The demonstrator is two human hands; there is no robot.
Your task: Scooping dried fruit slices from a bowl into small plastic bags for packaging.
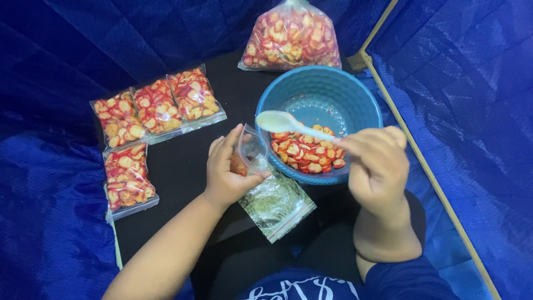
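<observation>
Left hand (pixel 227 169) pinches open a thin, limp clear bag (pixel 276 203) at its mouth; right hand (pixel 376 166) grips a light white spoon (pixel 288 122) over brittle red chips (pixel 306 154).

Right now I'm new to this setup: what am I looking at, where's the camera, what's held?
There is one picture, taken by a camera on a person's head looking down at their own bare hands; there is no machine. The left hand pinches open a small clear bag. The right hand has its grip on a white spoon over a blue bowl of red and yellow snack slices. On the black surface lie four filled small packets. A large bag of slices sits behind the bowl.
</observation>
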